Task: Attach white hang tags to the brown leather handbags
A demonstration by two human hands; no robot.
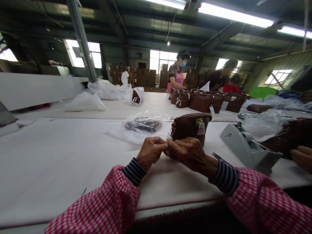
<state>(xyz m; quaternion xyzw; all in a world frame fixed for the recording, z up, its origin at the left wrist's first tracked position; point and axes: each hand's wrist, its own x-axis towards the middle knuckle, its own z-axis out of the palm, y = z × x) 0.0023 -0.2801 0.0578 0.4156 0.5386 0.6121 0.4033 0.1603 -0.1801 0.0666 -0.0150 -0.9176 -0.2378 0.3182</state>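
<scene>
Just in front of a brown handbag (186,130), my left hand (152,151) and my right hand (188,152) meet fingertip to fingertip. Both are closed in a pinch, and whatever lies between the fingers is too small to make out. The handbag stands upright on the white-covered table (60,162), its lower part hidden behind my right hand. A pale tag (201,127) hangs on its side, and a white slip shows at its left edge. Beyond my left hand lies a clear plastic bag (143,123) with dark chain-like straps inside.
A grey tape dispenser (248,146) stands to the right, with dark pointed scissors (220,158) beside it. More brown handbags (201,101) line the far table, where several people work. Plastic wrapping (107,89) is heaped at back left. Another person's hand (302,157) is at the right edge.
</scene>
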